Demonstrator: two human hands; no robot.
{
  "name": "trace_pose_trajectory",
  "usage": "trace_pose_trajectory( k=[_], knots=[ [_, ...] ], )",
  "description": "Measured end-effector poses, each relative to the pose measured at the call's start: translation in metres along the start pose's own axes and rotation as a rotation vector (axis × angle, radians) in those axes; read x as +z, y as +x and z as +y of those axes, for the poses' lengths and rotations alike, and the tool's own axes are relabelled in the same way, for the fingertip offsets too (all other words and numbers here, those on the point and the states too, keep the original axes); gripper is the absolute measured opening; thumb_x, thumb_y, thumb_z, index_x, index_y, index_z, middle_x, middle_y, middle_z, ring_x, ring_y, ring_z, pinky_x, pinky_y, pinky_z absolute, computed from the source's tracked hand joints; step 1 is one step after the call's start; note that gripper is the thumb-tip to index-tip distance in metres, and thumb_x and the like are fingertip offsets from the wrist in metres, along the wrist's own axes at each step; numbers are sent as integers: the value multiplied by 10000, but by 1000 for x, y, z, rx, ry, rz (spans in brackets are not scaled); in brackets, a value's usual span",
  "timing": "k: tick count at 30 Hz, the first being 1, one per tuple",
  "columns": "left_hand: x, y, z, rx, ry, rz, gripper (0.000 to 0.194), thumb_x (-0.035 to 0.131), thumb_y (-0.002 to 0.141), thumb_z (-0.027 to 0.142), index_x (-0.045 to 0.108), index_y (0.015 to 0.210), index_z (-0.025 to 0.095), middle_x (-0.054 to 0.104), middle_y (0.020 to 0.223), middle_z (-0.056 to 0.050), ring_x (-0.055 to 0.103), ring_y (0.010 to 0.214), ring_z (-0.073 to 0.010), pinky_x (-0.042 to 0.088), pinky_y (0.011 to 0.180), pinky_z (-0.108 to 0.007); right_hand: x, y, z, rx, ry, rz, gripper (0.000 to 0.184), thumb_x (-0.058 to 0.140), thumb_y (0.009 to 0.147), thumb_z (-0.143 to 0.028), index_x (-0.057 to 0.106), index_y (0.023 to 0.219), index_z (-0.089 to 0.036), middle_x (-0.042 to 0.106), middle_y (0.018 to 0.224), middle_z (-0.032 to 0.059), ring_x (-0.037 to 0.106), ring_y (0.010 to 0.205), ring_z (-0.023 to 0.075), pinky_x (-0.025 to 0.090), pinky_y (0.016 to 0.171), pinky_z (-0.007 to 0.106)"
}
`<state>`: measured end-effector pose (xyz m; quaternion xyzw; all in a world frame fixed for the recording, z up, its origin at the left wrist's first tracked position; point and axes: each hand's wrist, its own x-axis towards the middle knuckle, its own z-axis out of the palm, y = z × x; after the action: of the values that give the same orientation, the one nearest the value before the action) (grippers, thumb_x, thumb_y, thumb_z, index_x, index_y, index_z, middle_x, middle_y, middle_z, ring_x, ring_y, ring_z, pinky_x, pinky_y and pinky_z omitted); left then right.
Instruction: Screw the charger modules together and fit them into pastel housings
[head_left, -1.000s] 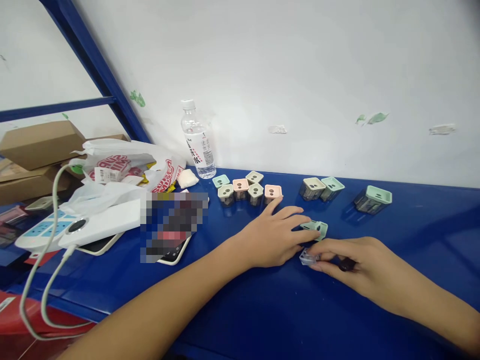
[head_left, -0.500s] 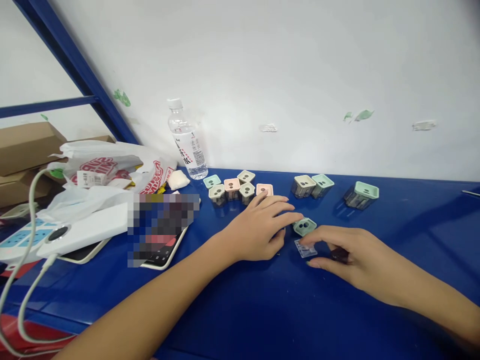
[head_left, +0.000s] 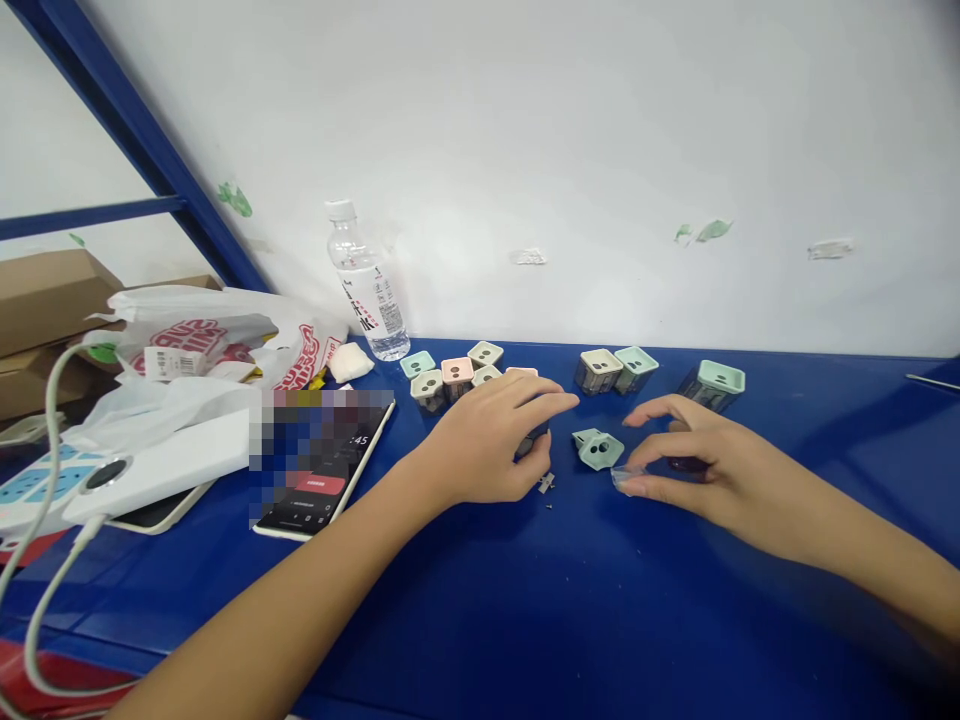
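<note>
In the head view, a blue workbench (head_left: 480, 620) meets a white wall (head_left: 525, 130) at twelve o'clock. A mint plug housing (head_left: 598, 449) lies mid-bench between your curled left hand (head_left: 480, 440) and your spread right hand (head_left: 697, 450), whose thumb touches a clear plastic piece (head_left: 626, 478); you cannot tell if it pinches. At nine o'clock, a phone (head_left: 300, 525) is partly pixelated.

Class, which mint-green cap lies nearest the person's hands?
The loose mint-green cap between the left hand and right hand; the other mint caps stand farther back, near the wall.

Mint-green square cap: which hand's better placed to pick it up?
Left, probably. The left hand sits beside the mint-green square cap, though something dark may lie under it; the right hand pinches a clear plastic piece.
</note>
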<state>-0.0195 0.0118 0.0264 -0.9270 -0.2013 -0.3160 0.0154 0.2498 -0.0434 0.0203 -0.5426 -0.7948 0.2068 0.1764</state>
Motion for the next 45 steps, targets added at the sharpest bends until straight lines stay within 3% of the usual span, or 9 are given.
trace_pose_trajectory(
  k=[6,11,15,19,23,28,33,37,45],
  knots=[
    [10,1,10,4,52,-17,286,489,940,170,642,1177,121,698,1170,-129,642,1109,-245,526,1003,-437,15,12,-1,87,131,0,363,614,869,-633,785,823,-315,619,1175,39,584,670,137,508,657,339],
    [21,-2,22,10,163,-193,357,491,968,212,584,1308,153,652,1341,-117,496,1360,-314,214,1212,-654,21,17,-10,28,235,17,368,612,889,-607,752,818,-275,673,987,38,650,858,209,515,792,352],
    [25,-4,22,21,148,-224,332,509,975,224,588,1286,144,677,1324,-89,498,1363,-287,110,1245,-637,20,16,-11,3,248,17,352,605,908,-582,733,834,-262,684,984,40,654,888,216,503,821,360],
    [24,-3,21,58,158,-163,427,561,994,369,534,1344,126,687,1302,-90,549,1284,-271,248,1216,-554,15,10,-18,-20,268,-10,334,600,917,-579,728,843,-279,652,946,30,619,831,192,480,702,318],
    [20,-1,26,76,192,-143,479,457,1033,453,517,1345,95,728,1134,-111,642,993,-248,507,895,-423,9,2,-30,-63,306,-29,263,606,934,-536,743,877,-318,651,920,14,604,814,176,476,680,296],
    [18,-1,29,-4,-8,-62,265,466,1026,256,559,1208,88,687,1150,-140,635,1049,-223,536,918,-359,5,-1,-30,-86,345,64,218,689,877,-525,774,841,-328,687,994,25,623,836,194,491,685,301],
    [17,-1,32,-258,-269,53,428,532,900,226,507,1319,141,668,1098,-97,655,885,-182,570,765,-308,3,-1,-25,34,324,130,305,688,836,-599,760,814,-304,691,814,24,575,654,177,450,534,287],
    [12,2,38,-420,-406,21,376,463,961,311,520,1303,167,681,1022,-78,654,795,-174,564,769,-325,8,0,-28,82,485,116,334,725,813,-585,718,909,-265,731,826,32,650,704,191,521,604,283],
    [8,5,48,-447,-441,-115,359,290,1042,372,540,1189,161,687,889,-62,674,792,-208,537,773,-358,20,-6,-39,67,468,137,345,641,885,-575,621,800,-241,646,693,7,580,613,166,470,519,268]
  ],
)
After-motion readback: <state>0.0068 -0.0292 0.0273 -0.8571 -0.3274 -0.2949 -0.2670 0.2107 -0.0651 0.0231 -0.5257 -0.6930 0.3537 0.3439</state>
